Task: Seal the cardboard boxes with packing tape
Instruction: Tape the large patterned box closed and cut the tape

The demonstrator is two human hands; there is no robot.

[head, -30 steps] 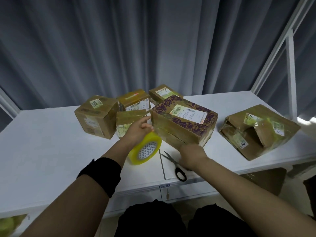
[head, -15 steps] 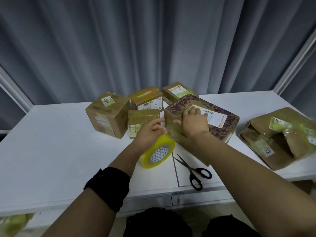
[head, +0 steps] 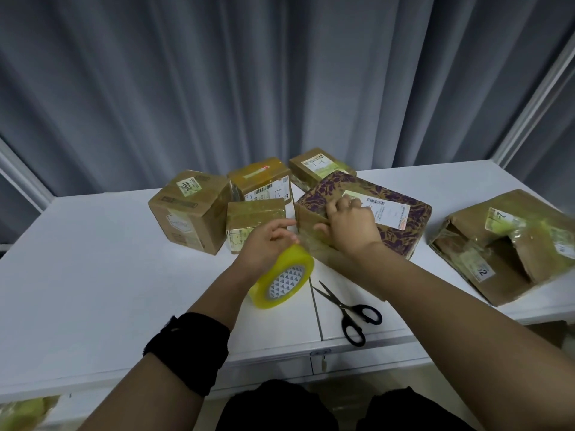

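**Right grip up from the bench edge onto the patterned box**

Since a second ago the right grip [head: 351,228] has left the front of the bench [head: 93,259] near the scissors [head: 348,309] and now lies over the near left corner of the purple-patterned box [head: 395,244]. Its fingers are spread flat on the top, partly over the white shipping label [head: 385,213], and its thumb is down on the near side face. It clamps nothing.

The left grip [head: 264,244] is curled round the tape roll [head: 284,279] and holds it tilted, clear of the bench, just left of that same corner. One finger points at the box. The roll sits below and slightly right of the grip, close to the box, and its open core faces the camera.

The roll is yellowish clear packing tape on a white core printed with small dark triangles. The patterned box is brown cardboard with purple floral print and glossy tape on its near side.

Six boxes stand on the bench:
- the patterned one
- four plain brown taped ones clustered to its left and behind it
- one torn open box [head: 497,244], apart at the right

There is one tape roll and one pair of black-handled scissors. The scissors lie open on the bench below the right forearm. A black wristband [head: 189,349] wraps the left forearm.
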